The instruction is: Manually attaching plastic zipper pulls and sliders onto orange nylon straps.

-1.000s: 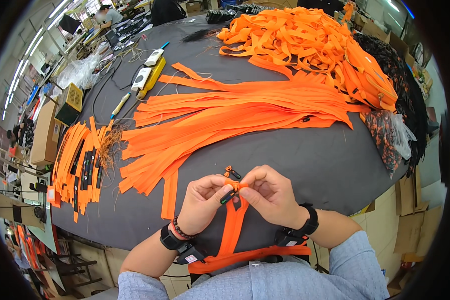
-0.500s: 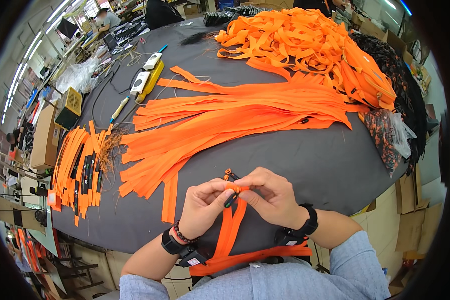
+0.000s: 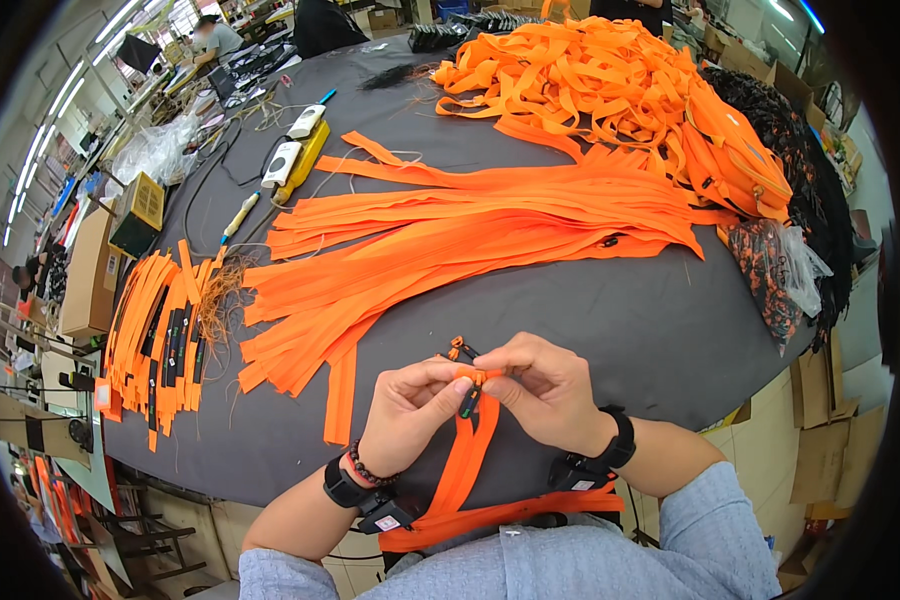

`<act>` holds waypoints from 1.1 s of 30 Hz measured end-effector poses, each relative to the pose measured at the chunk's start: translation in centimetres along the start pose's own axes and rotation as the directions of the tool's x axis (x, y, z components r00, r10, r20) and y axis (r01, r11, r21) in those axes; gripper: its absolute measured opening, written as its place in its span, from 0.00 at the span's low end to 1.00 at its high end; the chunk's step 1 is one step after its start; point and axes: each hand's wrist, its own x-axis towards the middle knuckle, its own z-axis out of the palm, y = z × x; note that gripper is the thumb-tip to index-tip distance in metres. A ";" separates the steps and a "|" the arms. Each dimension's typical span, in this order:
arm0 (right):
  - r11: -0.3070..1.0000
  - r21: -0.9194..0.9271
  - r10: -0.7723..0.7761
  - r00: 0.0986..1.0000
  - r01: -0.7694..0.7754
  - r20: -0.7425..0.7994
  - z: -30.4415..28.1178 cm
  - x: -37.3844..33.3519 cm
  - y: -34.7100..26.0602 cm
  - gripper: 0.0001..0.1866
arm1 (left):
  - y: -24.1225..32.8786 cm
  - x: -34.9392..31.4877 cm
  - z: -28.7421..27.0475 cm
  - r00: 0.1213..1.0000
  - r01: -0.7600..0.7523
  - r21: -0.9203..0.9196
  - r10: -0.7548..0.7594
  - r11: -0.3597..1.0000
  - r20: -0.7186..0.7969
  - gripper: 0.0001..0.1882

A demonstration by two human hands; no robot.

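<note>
My left hand and my right hand meet over the near part of the table, both closed in a pinch on the upper end of an orange zipper. A black pull tab hangs between my fingertips, below the pinched end. The slider itself is mostly hidden by my thumbs and fingers. From the pinch, the zipper tape runs down toward me over the table's near edge, where more orange tape lies against my shirt. A small black-and-orange pull shows just beyond my fingers.
A stack of long orange zippers stretches across the table. Short orange strips with black pulls lie at left. A yellow power strip with cables sits behind. Tangled orange tape is piled far right, beside a plastic bag.
The black pull tab has swung slightly right and hangs straighter below my fingers. The zipper's two tape sides now look closer together. My hands have barely moved.
</note>
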 end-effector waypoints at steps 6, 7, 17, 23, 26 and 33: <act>1.000 -0.003 -0.023 1.000 0.023 -0.012 0.2 0.1 -0.1 0.11 | 0.1 0.0 0.2 1.000 -0.003 0.001 0.003 1.000 -0.018 0.08; 0.999 -0.025 -0.032 0.999 0.032 -0.008 0.2 0.1 0.1 0.11 | 0.0 -0.1 0.1 1.000 0.000 0.008 0.000 1.000 -0.016 0.08; 0.994 -0.101 -0.048 0.996 0.040 -0.075 0.3 0.2 0.5 0.05 | -0.4 0.1 0.1 1.000 0.011 0.008 -0.011 1.000 -0.029 0.07; 1.000 -0.015 -0.013 0.998 0.012 -0.060 0.2 0.2 1.2 0.06 | -0.3 0.2 -0.1 0.999 -0.034 0.060 0.036 0.998 -0.023 0.06; 1.000 0.009 -0.016 0.999 0.017 -0.045 0.0 0.3 1.1 0.08 | -0.5 0.5 0.0 0.998 -0.008 0.026 0.010 1.000 -0.056 0.07; 0.998 -0.033 -0.050 0.999 0.050 0.021 -0.4 0.6 0.8 0.11 | -0.2 0.3 0.2 0.998 -0.002 0.045 0.005 0.999 -0.062 0.07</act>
